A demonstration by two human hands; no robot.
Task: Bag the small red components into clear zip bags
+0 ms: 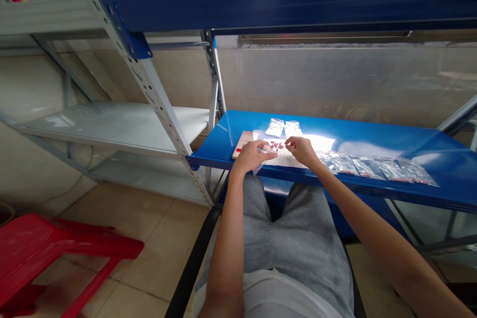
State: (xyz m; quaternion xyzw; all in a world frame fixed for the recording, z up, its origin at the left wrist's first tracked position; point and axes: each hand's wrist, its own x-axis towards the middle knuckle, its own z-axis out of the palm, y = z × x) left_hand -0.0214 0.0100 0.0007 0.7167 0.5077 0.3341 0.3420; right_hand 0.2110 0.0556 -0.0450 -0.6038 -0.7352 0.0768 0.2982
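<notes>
My left hand (pixel 250 158) is closed on a small clear plastic bag (pixel 257 169), whose lower end hangs over the shelf's front edge. Just right of it, several tiny red bead-like pieces (pixel 276 145) lie scattered on a white sheet (pixel 288 160). My right hand (pixel 302 151) is beside these pieces, its fingers curled into a pinch; anything between the fingertips is too small to see. Two small stacks of clear bags, a left one (pixel 275 127) and a right one (pixel 292 128), lie behind the sheet. A phone (pixel 244 141) rests beyond my left hand, partly covered by it.
Along the front right of the blue shelf (pixel 372 136) lies a row of clear bags (pixel 368 166) with red pieces inside. A perforated metal upright (pixel 160 104) stands at the left. A blue beam (pixel 298 2) crosses above. A red stool (pixel 55 243) is at the lower left.
</notes>
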